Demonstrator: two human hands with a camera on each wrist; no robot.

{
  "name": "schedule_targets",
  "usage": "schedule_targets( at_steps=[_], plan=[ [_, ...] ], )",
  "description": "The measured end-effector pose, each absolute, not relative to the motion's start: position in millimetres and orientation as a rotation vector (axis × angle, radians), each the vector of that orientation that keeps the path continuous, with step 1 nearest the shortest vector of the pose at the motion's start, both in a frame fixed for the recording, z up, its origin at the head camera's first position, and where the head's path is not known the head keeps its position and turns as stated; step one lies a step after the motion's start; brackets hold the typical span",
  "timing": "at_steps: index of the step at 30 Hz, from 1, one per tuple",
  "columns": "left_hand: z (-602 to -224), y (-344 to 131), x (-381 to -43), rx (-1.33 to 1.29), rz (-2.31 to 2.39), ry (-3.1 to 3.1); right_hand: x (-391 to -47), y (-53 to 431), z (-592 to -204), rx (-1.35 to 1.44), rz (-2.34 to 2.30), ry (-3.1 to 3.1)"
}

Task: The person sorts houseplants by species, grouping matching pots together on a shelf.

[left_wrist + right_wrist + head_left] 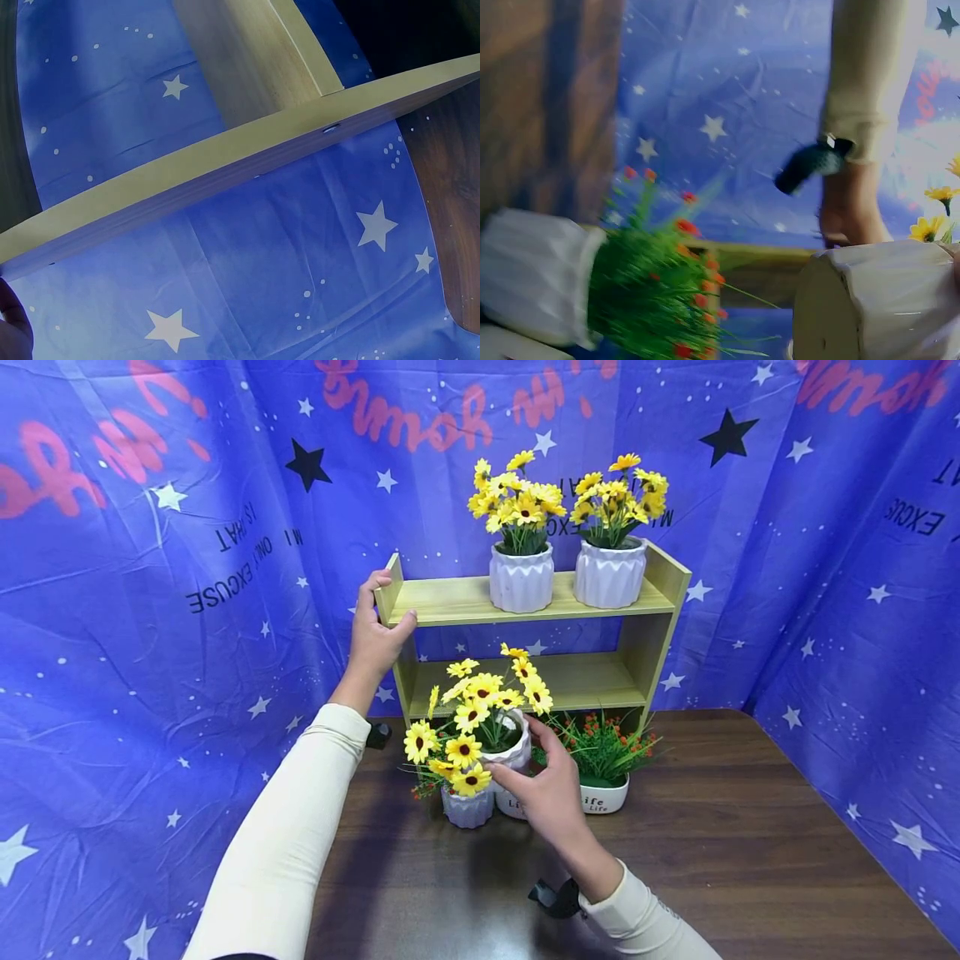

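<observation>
- Right hand [551, 793]: thumb and fingers clamped on a white flowerpot [519, 758] of yellow flowers
- Left hand [378, 639]: clamped on the side panel of a wooden shelf [450, 600]
- Left of right hand: small ribbed pot [468, 812], on the surface [750, 835]
- Beyond right hand: red-flowered plant [600, 747]
- Right of left hand, top board: inner pot [521, 578], outer pot [611, 575]

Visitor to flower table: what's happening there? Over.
Left hand grips left end of pale wooden shelf. Right hand holds white fluted pot of yellow flowers, lifted off brown wooden table. Close by: white oval planter of red flowers, possible obstacle.
</observation>
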State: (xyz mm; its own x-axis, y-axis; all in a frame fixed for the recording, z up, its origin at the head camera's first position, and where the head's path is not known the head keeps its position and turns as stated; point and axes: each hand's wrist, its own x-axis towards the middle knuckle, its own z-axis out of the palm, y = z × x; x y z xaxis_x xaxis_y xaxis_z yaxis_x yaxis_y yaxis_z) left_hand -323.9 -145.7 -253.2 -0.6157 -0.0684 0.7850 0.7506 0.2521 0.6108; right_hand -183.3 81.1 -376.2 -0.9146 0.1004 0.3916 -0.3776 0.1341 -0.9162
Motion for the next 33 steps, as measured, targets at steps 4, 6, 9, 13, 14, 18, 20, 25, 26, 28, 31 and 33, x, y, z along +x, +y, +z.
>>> schedule_targets(
  at_steps=[4,6,9,13,14,18,20,25,26,28,31,33],
  plan=[
    [-252.9,-145.6,-323.5,-0.621,-1.433,-1.81,-192.6,85.7,-355.9,0.265,1.789,-2.029],
    [-253.2,-145.9,-323.9,-0.62,-1.428,-1.813,-198.2,88.0,-346.0,0.27,1.777,-2.007],
    [-253.4,-146.0,-324.3,-0.617,-1.432,-1.813,-207.1,90.1,-330.9,0.288,1.764,-1.979],
    [-253.2,-145.8,-324.0,-0.603,-1.432,-1.823,-218.9,89.4,-312.9,0.319,1.775,-1.935],
    [-253.3,-145.9,-324.1,-0.601,-1.431,-1.825,-221.7,88.5,-308.8,0.329,1.772,-1.922],
    [-253.2,-146.7,-324.4,-0.617,-1.436,-1.817,-230.8,82.2,-292.8,0.365,1.751,-1.877],
    [-253.1,-146.7,-324.6,-0.625,-1.456,-1.809,-235.2,78.8,-284.8,0.376,1.737,-1.856],
    [-252.2,-148.1,-324.2,-0.633,-1.484,-1.827,-247.4,69.9,-268.8,0.4,1.688,-1.841],
    [-252.0,-148.7,-324.1,-0.634,-1.491,-1.834,-249.6,68.2,-266.3,0.402,1.679,-1.846],
    [-251.5,-149.4,-324.1,-0.635,-1.517,-1.846,-254.0,64.8,-262.1,0.398,1.676,-1.857],
    [-251.1,-150.1,-322.9,-0.612,-1.583,-1.866,-260.0,59.6,-256.7,0.385,1.676,-1.883],
    [-250.9,-150.1,-321.8,-0.574,-1.608,-1.887,-264.1,56.0,-253.7,0.368,1.673,-1.904]
  ],
)
